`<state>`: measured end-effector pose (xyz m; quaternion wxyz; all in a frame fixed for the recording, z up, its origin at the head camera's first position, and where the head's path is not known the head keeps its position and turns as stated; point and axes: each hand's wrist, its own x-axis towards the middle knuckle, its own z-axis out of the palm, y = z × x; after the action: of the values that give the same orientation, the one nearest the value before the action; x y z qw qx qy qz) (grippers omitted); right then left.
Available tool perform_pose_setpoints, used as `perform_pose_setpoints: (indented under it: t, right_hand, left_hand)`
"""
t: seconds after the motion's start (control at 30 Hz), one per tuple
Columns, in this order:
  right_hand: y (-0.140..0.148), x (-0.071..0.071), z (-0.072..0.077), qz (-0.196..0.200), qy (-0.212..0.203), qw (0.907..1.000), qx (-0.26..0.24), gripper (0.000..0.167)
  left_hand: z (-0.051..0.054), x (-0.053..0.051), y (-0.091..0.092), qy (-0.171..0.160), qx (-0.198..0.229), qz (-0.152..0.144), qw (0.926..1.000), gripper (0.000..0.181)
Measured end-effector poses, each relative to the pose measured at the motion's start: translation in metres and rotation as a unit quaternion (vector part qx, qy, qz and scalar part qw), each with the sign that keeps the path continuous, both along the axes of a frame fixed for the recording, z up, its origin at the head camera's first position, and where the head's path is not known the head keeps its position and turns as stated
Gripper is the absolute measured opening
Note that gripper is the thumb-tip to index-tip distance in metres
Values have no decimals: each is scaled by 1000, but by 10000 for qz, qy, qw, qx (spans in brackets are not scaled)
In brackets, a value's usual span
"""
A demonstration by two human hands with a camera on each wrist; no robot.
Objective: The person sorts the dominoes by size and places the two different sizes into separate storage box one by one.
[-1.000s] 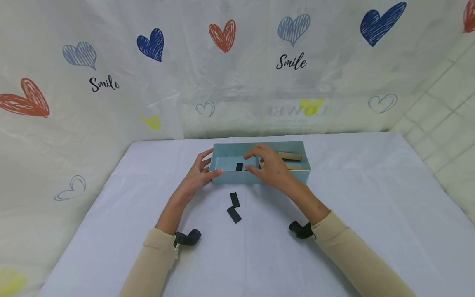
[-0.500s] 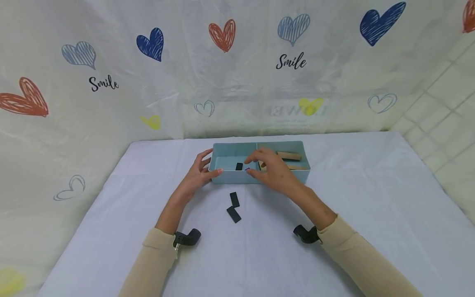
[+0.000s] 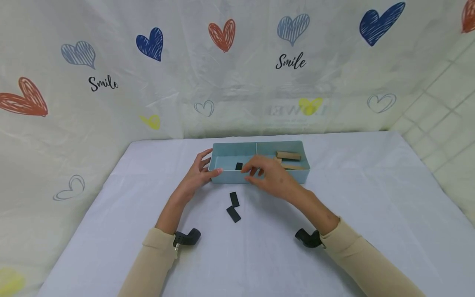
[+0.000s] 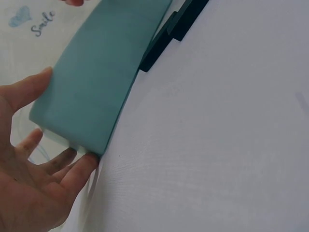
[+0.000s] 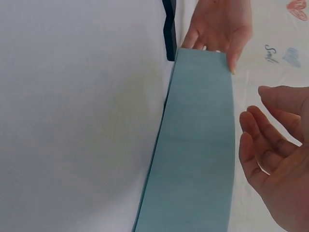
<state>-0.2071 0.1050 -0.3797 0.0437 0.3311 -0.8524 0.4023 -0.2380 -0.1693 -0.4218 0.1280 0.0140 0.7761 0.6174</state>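
Observation:
A light blue two-compartment box (image 3: 231, 177) stands at the table's far side. My left hand (image 3: 197, 175) grips its left end, with the thumb on the front rim and the fingers against the end wall. Over the front rim near the divider hovers my right hand (image 3: 272, 175), fingers loosely curved. In the right wrist view, nothing shows between the thumb and fingers of the right hand (image 5: 280, 150). A small black rectangular piece (image 3: 239, 166) is inside the left compartment. Wooden blocks (image 3: 288, 155) lie in the right compartment, partly hidden by the right hand.
Two black rectangular pieces, one upper (image 3: 234, 199) and one lower (image 3: 233, 214), lie end to end on the white tablecloth (image 3: 259, 255) before the box. Behind the table hangs a white sheet (image 3: 245, 82) printed with hearts.
My right hand has drawn back slightly towards the front rim, uncovering more of the divider and wooden blocks. A tiny purple spot by the thumb is out of sight. The left hand stays put.

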Motion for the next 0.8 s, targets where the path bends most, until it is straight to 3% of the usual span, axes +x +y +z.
perform_pose_setpoints:
  t: [0.8]
  right_hand:
    - [-13, 18, -14, 510, -479, 9952, 678, 21]
  left_hand:
    - [-3, -1, -1, 54, -48, -7, 10000, 88]
